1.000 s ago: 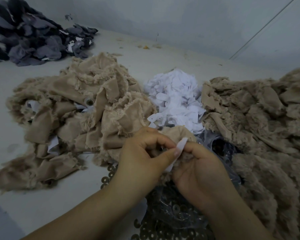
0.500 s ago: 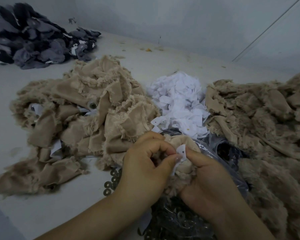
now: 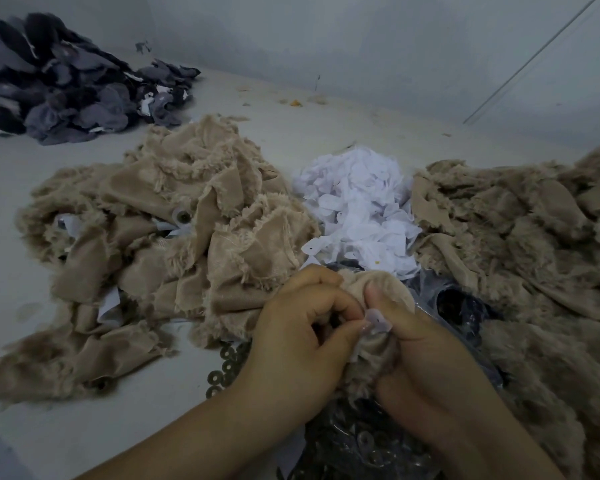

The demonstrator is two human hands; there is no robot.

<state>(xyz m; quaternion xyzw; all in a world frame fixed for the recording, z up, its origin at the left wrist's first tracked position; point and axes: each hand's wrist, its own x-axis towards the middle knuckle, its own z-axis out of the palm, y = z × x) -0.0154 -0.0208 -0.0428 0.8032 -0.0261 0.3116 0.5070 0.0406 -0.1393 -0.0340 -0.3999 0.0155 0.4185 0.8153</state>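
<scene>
A small beige plush fabric piece (image 3: 371, 292) is bunched between both hands at the lower middle. My left hand (image 3: 298, 341) pinches a small white paper tag (image 3: 378, 322) against it with thumb and fingers. My right hand (image 3: 426, 362) grips the plush piece from the right, its thumb pressing on top of the fabric. The part of the piece under my palms is hidden.
A beige plush pile (image 3: 174, 244) lies left, another beige plush pile (image 3: 520, 244) right, a heap of white paper tags (image 3: 357, 209) between them. Dark washers (image 3: 226, 368) and a clear plastic bag (image 3: 458, 306) of dark parts lie under my hands. Grey fabric scraps (image 3: 66, 88) sit far left by the wall.
The white tag went from sticking up between my fingertips to being pressed down against the plush piece. Both hands sank slightly lower and closer together.
</scene>
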